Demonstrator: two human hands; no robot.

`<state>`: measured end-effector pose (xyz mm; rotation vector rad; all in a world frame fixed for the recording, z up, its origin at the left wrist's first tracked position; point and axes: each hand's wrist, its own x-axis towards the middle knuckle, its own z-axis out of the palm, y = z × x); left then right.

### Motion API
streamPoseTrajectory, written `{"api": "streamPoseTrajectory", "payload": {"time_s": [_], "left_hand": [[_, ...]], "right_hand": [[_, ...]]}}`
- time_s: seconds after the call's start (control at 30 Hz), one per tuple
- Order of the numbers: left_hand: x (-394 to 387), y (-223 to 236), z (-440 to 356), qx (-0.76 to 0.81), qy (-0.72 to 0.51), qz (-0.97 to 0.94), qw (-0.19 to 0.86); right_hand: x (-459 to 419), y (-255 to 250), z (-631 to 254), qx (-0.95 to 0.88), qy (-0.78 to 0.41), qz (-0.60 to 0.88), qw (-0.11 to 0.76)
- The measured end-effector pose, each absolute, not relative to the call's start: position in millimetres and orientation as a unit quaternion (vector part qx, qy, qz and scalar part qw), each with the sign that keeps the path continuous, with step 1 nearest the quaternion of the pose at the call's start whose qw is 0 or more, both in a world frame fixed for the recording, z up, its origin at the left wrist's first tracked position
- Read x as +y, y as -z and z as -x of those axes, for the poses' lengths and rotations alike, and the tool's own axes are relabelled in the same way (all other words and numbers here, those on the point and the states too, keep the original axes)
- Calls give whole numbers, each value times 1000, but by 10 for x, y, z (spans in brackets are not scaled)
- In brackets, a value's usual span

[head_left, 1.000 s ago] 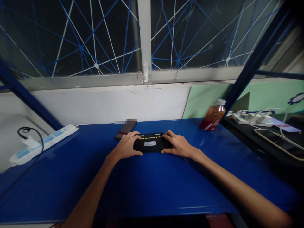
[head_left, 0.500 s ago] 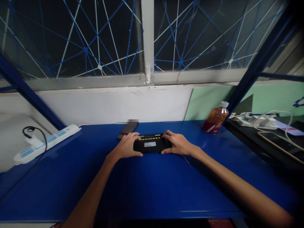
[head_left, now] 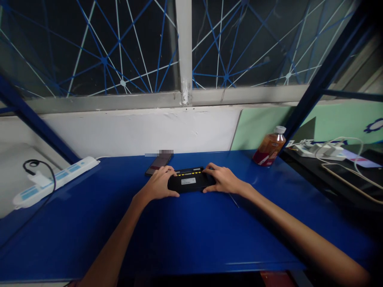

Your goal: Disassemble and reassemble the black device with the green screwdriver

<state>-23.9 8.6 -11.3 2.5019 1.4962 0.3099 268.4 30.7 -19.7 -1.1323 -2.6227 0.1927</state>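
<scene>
Black and flat, the device (head_left: 175, 184) lies on the blue table (head_left: 191, 235), lengthwise between the two hands, its white label (head_left: 188, 181) and a row of yellow marks facing up. The left hand (head_left: 158, 184) grasps its left end: the thumb is at the near edge, the other fingers curl toward the far corner. The right hand (head_left: 224, 181) grips the right end likewise, index finger by the yellow marks, thumb at the near edge. Between the thumbs, the device's middle is uncovered. A dark phone (head_left: 159, 162) lies just beyond the left fingers.
</scene>
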Motion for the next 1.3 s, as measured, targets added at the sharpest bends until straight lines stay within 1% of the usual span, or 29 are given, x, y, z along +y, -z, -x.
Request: {"api": "streamPoseTrajectory", "payload": {"time_s": [0.13,0.4,0.87,1.03,1.2,1.3], "left_hand": [[65,80,232,508,-97,-850,105],[30,18,228,510,-99,-847,110],[67,34,277,507,-94,-849,118],[62,33,255,506,-99,-848,119],[57,38,257,506,-100,-848,120],[54,29,249,508,-108,-846,122]], "right_hand": [[309,189,-2689,-906,-70,394,137],[313,168,-2689,-904,-80,385,166],[314,194,-2672,-906,-85,386,148],[320,190,-2691,-904,-79,388,161],[319,184,-2697,-905,-88,389,147],[321,170,-2716,-904,-88,388,154]]}}
